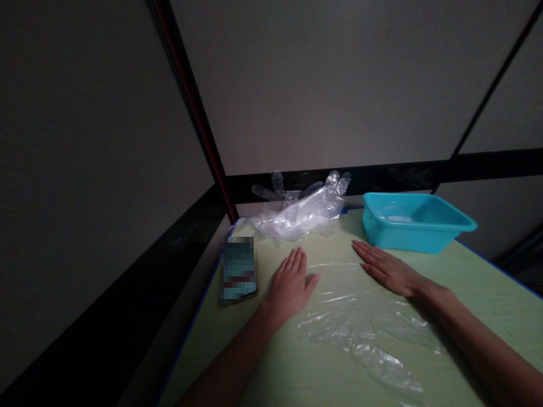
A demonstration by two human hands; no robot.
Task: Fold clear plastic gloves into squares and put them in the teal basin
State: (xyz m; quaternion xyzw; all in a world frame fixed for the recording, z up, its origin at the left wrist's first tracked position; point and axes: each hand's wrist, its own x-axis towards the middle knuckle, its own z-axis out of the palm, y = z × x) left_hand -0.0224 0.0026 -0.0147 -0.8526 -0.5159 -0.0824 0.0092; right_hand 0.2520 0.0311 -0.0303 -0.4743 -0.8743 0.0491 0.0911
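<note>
Now the left hand point(291, 288) lies spread beside clear plastic film point(354, 325) on the worktop point(483, 297); outstretched, the right hand point(388, 268) rests by the film, near a turquoise basin point(409, 236).

A plain grey left wall point(85, 124) and a plain grey back wall point(331, 85) meet at a corner strip, dark and reddish point(193, 104). A broad black band point(394, 175) crosses the back wall. A flat, pale yellow-green surface with a blue edge point(487, 305) stands in the corner. Light is dim, with the left side darkest.
</note>
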